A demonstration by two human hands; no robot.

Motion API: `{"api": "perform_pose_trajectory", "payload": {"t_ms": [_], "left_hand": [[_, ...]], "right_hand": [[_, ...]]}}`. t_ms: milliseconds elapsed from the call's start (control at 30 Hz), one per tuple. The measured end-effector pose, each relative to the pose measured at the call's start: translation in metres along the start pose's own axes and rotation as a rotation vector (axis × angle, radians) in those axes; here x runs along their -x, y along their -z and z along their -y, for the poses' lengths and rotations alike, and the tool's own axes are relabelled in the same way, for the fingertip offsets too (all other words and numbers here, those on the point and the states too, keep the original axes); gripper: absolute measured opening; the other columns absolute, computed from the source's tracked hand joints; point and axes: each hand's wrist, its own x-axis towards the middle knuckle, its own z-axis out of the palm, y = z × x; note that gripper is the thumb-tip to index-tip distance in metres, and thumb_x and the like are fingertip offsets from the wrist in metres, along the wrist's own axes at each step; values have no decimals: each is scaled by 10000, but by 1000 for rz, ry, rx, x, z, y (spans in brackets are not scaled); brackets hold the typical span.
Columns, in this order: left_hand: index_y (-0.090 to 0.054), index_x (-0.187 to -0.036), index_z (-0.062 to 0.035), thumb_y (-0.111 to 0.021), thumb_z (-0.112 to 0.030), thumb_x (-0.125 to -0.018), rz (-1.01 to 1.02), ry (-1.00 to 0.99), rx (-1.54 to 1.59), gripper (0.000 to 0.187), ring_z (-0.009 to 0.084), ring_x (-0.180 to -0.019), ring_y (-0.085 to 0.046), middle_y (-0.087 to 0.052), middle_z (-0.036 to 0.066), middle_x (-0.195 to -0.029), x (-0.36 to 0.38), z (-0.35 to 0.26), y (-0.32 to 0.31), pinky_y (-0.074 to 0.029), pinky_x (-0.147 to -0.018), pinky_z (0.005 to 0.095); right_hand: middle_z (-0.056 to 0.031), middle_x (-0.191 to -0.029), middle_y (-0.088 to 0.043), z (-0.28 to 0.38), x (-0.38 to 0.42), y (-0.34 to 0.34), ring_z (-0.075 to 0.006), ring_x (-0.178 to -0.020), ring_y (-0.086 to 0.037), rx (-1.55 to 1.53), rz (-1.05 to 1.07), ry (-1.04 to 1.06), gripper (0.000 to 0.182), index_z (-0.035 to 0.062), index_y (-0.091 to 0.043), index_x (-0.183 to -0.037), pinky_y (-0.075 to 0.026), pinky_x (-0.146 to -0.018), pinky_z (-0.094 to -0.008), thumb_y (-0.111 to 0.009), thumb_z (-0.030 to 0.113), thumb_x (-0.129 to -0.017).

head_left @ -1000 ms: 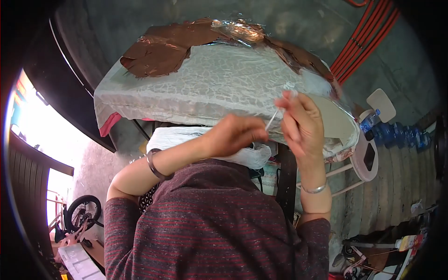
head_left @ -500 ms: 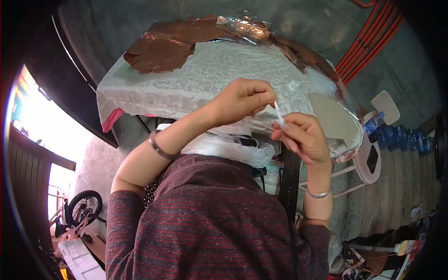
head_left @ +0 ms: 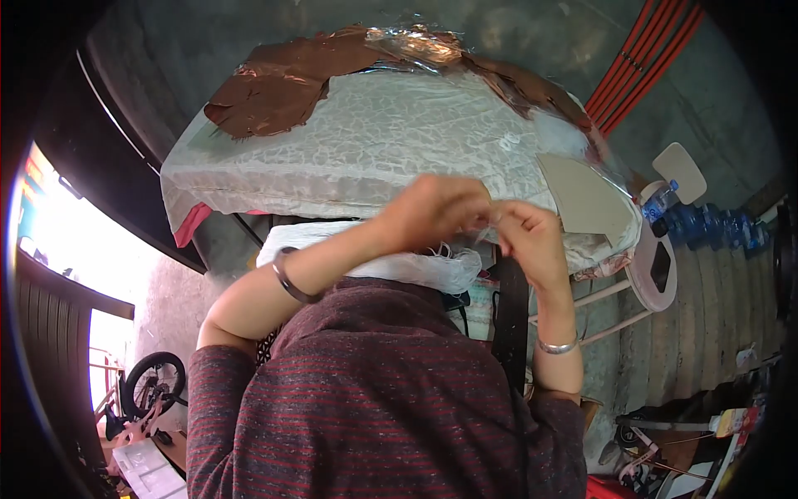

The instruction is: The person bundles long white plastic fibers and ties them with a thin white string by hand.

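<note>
My left hand (head_left: 440,212) is above the table's near edge, smeared by motion, with its fingers pinched together. Against its fingertips is my right hand (head_left: 532,241), its thumb and forefinger closed in a pinch. Between them the fingers hold a thin white thread (head_left: 481,236), mostly hidden and blurred. Below the hands, across my lap, lies a loose bundle of white threads (head_left: 436,270) with stray ends sticking up. The table (head_left: 374,137) in front has a pale patterned cloth on it.
Brown sheet material (head_left: 274,91) and shiny clear plastic (head_left: 420,48) lie along the table's far side. A grey-beige board (head_left: 586,204) rests at its right. Beyond stand a white chair (head_left: 652,274) and several blue bottles (head_left: 706,224). A small white knot (head_left: 509,141) lies on the cloth.
The white strand was stretched between my hands; now they have come together at the fingertips. My left hand has moved down, and the view has shifted slightly.
</note>
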Motion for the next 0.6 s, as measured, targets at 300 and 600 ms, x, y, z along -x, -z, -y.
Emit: {"api": "perform_pose_trajectory", "payload": {"t_ms": [300, 600], "left_hand": [[-600, -879, -43, -522, -127, -865, 43, 151, 43, 116, 63, -548, -521, -563, 9, -645, -8, -2, 5, -436, -485, 223], [-628, -874, -27, -532, -110, -854, -10, -59, -207, 128, 81, -577, -553, -606, 37, -666, -6, 19, -6, -446, -516, 223]], "right_hand": [[-34, -662, -579, -10, 6, -3, -14, -483, -422, -52, -22, -40, 220, -42, -583, -1024, -285, -391, -143, -519, 86, -857], [-32, -705, -584, -12, 9, -8, -16, -471, -419, -136, -97, -82, 211, -39, -577, -1034, -290, -379, -147, -508, 58, -860]]}}
